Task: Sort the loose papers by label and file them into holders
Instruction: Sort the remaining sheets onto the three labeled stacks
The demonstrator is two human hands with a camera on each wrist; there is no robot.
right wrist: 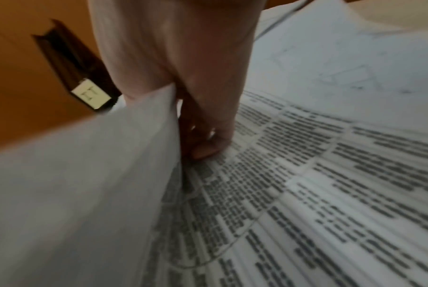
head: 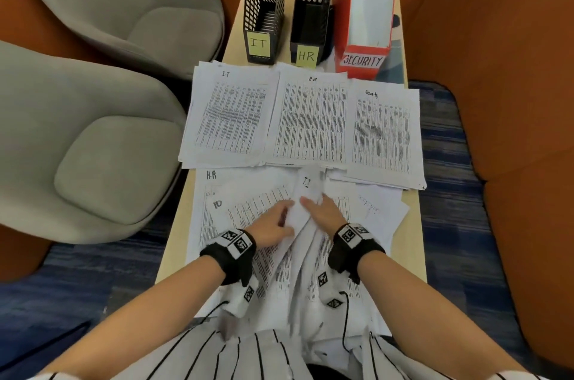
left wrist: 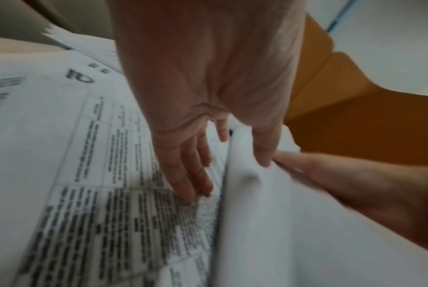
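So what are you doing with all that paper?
A person is sorting papers by label. Both hands, left hand and right hand, lift one sheet from the messy pile. Three sorted stacks, IT, HR and Security, lie before the IT holder, HR holder and Security holder.

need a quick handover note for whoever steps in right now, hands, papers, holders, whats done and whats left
Left hand and right hand both hold a raised sheet marked IT over the unsorted heap.
Sorted stacks: IT stack, HR stack, Security stack, each lying before its holder.
IT holder, HR holder, Security holder stand at the far end.
Left: finish sorting the heap, then file all three stacks.
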